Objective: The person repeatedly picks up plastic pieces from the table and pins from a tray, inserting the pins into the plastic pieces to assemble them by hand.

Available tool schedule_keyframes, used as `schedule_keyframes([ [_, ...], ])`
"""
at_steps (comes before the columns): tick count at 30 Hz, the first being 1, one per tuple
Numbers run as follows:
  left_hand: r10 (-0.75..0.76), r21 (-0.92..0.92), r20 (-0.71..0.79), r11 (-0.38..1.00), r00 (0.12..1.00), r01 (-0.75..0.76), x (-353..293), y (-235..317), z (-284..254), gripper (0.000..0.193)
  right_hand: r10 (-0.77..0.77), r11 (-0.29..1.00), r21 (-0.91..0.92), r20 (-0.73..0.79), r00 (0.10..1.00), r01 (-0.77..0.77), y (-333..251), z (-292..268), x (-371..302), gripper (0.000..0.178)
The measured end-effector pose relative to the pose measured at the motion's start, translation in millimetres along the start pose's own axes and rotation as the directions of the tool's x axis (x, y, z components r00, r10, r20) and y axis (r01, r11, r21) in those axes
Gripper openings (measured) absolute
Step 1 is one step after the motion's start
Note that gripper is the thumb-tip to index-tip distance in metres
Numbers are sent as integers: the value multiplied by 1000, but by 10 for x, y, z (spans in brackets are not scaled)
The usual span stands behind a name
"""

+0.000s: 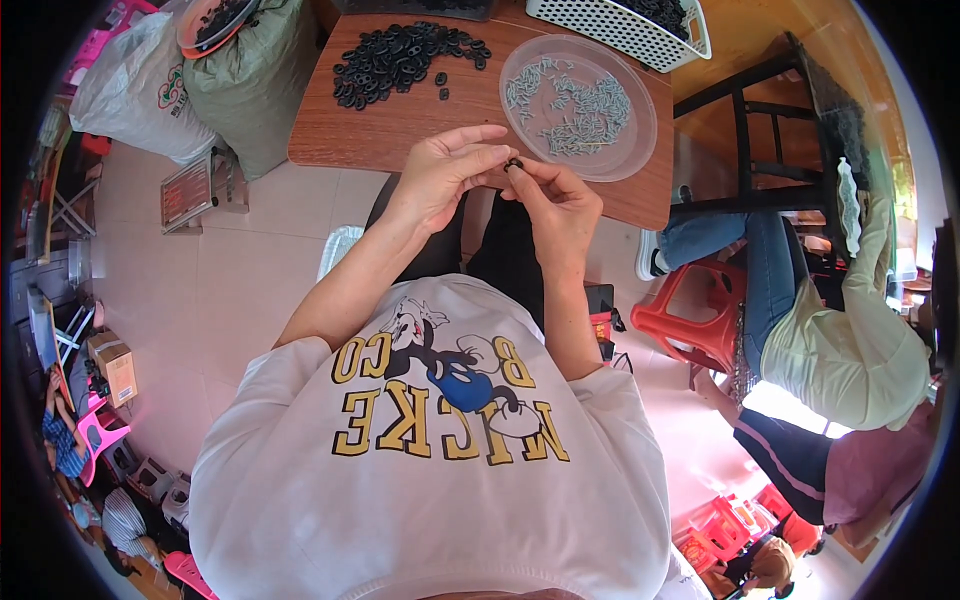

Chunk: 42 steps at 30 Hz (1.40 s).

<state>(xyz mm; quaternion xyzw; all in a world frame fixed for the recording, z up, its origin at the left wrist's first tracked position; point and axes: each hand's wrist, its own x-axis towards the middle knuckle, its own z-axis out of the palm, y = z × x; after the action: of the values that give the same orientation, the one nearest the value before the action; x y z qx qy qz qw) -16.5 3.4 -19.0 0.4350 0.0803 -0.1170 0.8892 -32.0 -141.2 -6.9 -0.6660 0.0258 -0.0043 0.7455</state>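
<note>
Both my hands meet over the near edge of a brown wooden table (330, 140). Between the fingertips is a small black piece (514, 163), dark and partly hidden. My right hand (556, 205) pinches it with thumb and forefinger. From the other side, my left hand (445, 175) brings its thumb and a finger up to the same piece, its forefinger stretched out above. Ahead on the left lies a pile of small black oval parts (395, 62), a couple of them apart from it. To the right, a round clear plastic tray (640, 150) holds many small silvery screw-like pieces (590, 115).
A white perforated basket (610, 38) with black parts stands at the table's far right. Filled sacks (250, 95) and a small folding stool (190, 195) are on the left. On the right are a black metal frame (745, 150), a red stool (690, 315) and seated people.
</note>
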Motion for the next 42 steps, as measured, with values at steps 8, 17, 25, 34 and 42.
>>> schedule_keyframes([
  [8, 58, 35, -10, 998, 998, -57, -31, -58, 39, 33, -16, 1000, 19, -15, 1000, 16, 10, 1, -6, 14],
  [17, -15, -114, 39, 993, 999, 19, -30, -95, -29, 33, -33, 997, 64, 1, 999, 33, 49, 5, -26, 14],
  [25, -82, -198, 33, 976, 996, 87, -64, -109, -96, 34, 27, 965, 259, 48, 998, -39, 39, -22, -10, 15],
  [34, 9, 197, 107, 980, 994, -30, -99, 135, -52, 32, 12, 990, 139, 64, 998, -21, 34, -41, -48, 14],
  [42, -158, 195, 232, 974, 960, 113, -17, 202, -198, 30, 143, 898, 370, 265, 954, -238, 118, -161, -22, 16],
])
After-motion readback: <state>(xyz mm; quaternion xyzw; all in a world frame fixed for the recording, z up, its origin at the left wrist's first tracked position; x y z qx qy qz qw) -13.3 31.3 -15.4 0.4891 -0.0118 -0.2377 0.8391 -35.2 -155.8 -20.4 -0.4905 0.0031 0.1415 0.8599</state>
